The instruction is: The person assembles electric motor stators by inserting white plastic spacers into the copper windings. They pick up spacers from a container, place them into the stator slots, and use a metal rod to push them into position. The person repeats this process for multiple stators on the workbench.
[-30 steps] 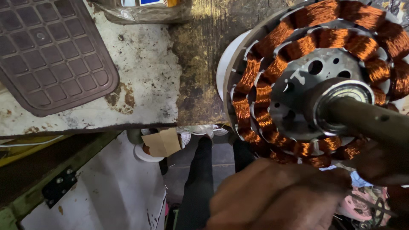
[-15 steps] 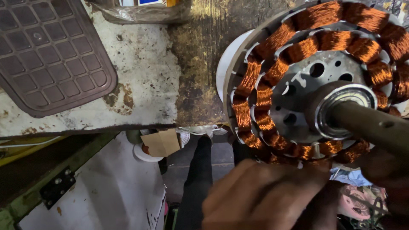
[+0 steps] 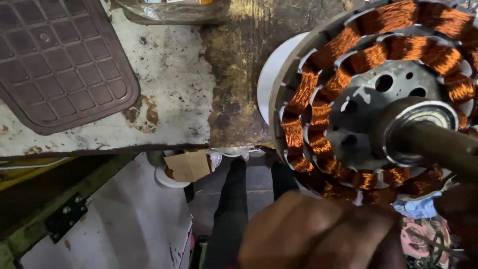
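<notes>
- Open run of stained, whitish worn counter (image 3: 164, 99) between the dark ribbed rubber mat (image 3: 59, 65) at upper left and the round motor stator wound with copper coils (image 3: 368, 99) at right.
- Right side blocked by that stator and its thick steel shaft (image 3: 438, 142) jutting toward the camera.
- Lower middle taken up by the left hand (image 3: 318, 234), close under the stator's bottom edge.
- Gap below the counter edge cluttered: folded brown cardboard scrap (image 3: 188, 166), white lid, dark legs.
- Upper edge closed off by a crumpled clear plastic bag (image 3: 169, 11).
</notes>
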